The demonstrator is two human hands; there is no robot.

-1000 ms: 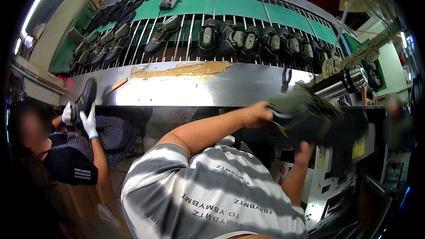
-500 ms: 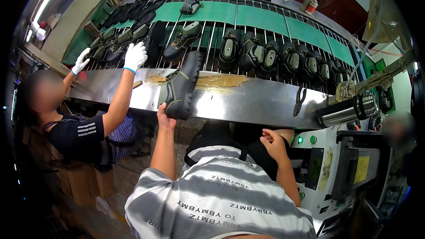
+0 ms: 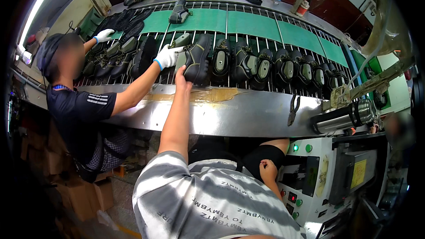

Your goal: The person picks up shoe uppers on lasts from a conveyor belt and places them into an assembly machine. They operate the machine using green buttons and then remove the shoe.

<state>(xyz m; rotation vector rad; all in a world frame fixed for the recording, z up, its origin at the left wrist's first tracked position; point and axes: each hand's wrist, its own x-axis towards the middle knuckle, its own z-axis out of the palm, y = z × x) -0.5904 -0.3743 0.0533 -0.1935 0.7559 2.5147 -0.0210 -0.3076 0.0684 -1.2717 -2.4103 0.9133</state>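
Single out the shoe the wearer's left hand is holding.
The dark shoe immediately left of the right-hand row of shoes, its treaded sole facing right; it alone has the bare left hand on it.

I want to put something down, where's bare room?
On the metal ledge, between the brown tape and the pliers; also the green strip right of the lone shoe. It's crowded along the shoe row, where the left hand holds a black shoe.
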